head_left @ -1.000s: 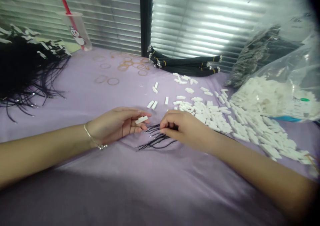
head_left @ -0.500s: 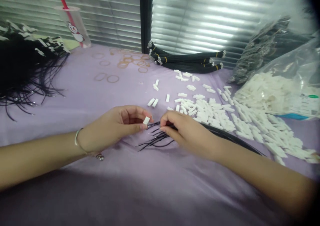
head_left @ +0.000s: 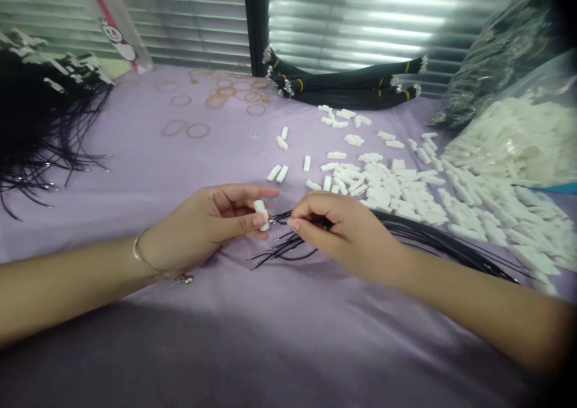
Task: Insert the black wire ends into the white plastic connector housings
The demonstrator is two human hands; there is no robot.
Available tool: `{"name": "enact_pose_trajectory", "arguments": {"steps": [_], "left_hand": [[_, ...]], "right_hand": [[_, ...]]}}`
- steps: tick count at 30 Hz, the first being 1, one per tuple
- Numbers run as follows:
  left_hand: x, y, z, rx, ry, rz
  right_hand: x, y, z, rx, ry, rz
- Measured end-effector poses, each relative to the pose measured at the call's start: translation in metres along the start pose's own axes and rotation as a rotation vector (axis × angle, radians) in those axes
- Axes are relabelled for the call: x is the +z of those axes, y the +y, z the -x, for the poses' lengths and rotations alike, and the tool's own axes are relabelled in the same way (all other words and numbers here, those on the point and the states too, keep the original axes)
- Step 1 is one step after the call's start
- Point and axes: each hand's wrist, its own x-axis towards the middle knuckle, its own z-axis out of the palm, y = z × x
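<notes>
Left hand (head_left: 225, 216): thumb and fingers nearly closed about a white connector (head_left: 261, 214), presumably to steady it facing the wires (head_left: 288, 253); right hand (head_left: 333, 222): fingertips pinched on one wire, seemingly for aim, beside the loose connectors (head_left: 387, 185).

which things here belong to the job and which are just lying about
Apparently in the job:
white plastic piece in the left hand
black wires in the right hand
loose white pieces

Apparently just lying about:
snowman-print cup
rubber bands, none in hand
</notes>
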Motion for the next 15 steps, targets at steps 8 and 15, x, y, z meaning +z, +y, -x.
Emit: {"name": "enact_pose_trajectory", "arguments": {"steps": [8, 15], "left_hand": [[0.0002, 0.0022, -0.0015, -0.021, -0.039, -0.030], [-0.0030, 0.0033, 0.0005, 0.020, -0.055, -0.123]], "right_hand": [[0.0022, 0.0003, -0.0007, -0.007, -0.015, -0.088], [0.0041, 0.0027, -0.0011, -0.022, -0.008, -0.112]]}}
